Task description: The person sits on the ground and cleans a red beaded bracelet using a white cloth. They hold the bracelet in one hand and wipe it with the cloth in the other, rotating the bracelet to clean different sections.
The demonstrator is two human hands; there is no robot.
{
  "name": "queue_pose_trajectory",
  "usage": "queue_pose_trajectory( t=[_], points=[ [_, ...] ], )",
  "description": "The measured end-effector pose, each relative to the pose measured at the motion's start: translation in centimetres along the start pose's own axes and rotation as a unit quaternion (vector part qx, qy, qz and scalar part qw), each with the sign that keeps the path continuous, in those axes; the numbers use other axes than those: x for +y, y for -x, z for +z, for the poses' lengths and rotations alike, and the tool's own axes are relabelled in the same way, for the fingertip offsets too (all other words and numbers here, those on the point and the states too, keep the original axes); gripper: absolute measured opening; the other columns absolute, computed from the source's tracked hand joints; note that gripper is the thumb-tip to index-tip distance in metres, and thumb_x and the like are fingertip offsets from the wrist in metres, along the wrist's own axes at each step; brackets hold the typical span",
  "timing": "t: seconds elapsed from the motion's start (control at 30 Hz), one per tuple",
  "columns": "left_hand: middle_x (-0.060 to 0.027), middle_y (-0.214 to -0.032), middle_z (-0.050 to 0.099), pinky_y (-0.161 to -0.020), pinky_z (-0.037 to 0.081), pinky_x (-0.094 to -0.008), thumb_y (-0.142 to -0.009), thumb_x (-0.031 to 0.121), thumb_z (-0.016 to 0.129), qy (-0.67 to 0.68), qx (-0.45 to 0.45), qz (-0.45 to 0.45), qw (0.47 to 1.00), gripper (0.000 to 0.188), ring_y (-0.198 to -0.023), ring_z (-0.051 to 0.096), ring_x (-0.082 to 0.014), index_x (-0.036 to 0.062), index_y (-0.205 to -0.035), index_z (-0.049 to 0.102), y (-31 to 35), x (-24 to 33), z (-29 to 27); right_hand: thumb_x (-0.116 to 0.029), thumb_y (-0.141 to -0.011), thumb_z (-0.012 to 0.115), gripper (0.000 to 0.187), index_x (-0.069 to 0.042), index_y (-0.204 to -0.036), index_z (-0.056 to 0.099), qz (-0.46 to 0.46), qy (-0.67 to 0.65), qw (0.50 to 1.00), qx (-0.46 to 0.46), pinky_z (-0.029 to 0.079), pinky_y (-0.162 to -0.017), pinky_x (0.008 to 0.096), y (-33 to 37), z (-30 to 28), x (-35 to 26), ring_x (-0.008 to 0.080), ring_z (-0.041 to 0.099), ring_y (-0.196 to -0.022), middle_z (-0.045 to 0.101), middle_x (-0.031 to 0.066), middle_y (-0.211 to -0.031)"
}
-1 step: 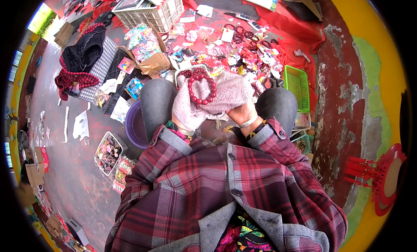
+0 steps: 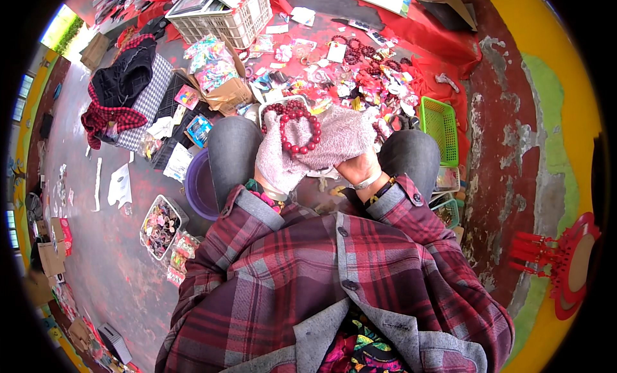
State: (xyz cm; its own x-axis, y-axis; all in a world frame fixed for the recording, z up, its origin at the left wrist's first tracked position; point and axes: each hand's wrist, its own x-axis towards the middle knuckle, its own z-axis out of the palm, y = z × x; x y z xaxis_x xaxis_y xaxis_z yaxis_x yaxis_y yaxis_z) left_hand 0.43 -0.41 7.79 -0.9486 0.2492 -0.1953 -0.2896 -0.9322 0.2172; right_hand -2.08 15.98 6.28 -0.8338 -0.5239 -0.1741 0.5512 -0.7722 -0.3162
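Right hand (image 2: 360, 168) gripped pink cloth (image 2: 344, 135); left hand (image 2: 259, 179) mostly cloth-covered, couldn't tell grip; red bead bracelet (image 2: 315, 132) on cloth.

We see glossy, smooth round beads on the red bracelet (image 2: 315, 126), against the matt, fuzzy pile of the pinkish cloth (image 2: 344, 135). The plaid jacket (image 2: 292, 254) looks like soft, matt woven fabric. We also see smooth plastic on the purple basin (image 2: 199, 188), latticed plastic on the green basket (image 2: 440, 136), matt cardboard on the box (image 2: 230, 98), and rough, flaking paint on the wall (image 2: 498, 141).
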Motion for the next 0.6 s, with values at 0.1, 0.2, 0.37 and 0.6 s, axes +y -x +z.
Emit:
queue_pose_trajectory(
  t=[0.1, 0.2, 0.37, 0.6],
  points=[
    [-0.012, -0.123, 0.051, -0.097, 0.042, -0.0493, -0.096, 0.042, 0.039, -0.014, -0.019, 0.008, 1.0, 0.046, -0.115, 0.051, -0.0305, 0.0087, -0.127, 0.043, 0.1, -0.2, -0.1, -0.036, -0.093, 0.047, 0.041, -0.009, -0.123, 0.051, -0.034, 0.013, 0.999, 0.027, 0.043, -0.095, 0.0405, -0.4, -0.7, 0.2, 0.0226, 0.053, -0.112, 0.055, 0.0069, -0.123],
    [-0.0114, -0.124, 0.05, -0.099, 0.041, -0.0473, -0.097, 0.04, 0.039, -0.026, -0.033, 0.014, 0.999, 0.044, -0.116, 0.049, -0.0285, 0.0081, -0.128, 0.042, 0.2, -0.2, -0.4, -0.036, -0.094, 0.046, 0.041, -0.008, -0.123, 0.05, -0.02, 0.007, 0.999, 0.035, 0.043, -0.096, 0.0408, -0.7, -1.1, 0.1, 0.0239, 0.053, -0.111, 0.056, 0.0078, -0.121],
    [-0.0115, -0.124, 0.05, -0.101, 0.04, -0.0398, -0.099, 0.028, 0.035, -0.147, -0.035, 0.071, 0.986, 0.036, -0.116, 0.049, -0.024, 0.0042, -0.126, 0.042, 1.3, -0.5, -0.3, -0.038, -0.095, 0.044, 0.043, -0.004, -0.12, 0.051, 0.015, 0.017, 0.998, 0.054, 0.043, -0.096, 0.0413, -1.1, -2.2, 0.4, 0.0262, 0.053, -0.11, 0.056, 0.0105, -0.121],
    [-0.0115, -0.125, 0.049, -0.098, 0.041, -0.0326, -0.099, 0.024, 0.033, -0.25, -0.062, -0.001, 0.966, 0.04, -0.114, 0.05, -0.0201, 0.0002, -0.131, 0.039, 0.4, -1.0, -1.7, -0.033, -0.09, 0.057, 0.044, -0.004, -0.123, 0.05, -0.009, 0.141, 0.99, -0.003, 0.045, -0.093, 0.0368, -0.5, -0.9, 0.0, 0.0216, 0.055, -0.107, 0.057, 0.0093, -0.117]
  ],
)
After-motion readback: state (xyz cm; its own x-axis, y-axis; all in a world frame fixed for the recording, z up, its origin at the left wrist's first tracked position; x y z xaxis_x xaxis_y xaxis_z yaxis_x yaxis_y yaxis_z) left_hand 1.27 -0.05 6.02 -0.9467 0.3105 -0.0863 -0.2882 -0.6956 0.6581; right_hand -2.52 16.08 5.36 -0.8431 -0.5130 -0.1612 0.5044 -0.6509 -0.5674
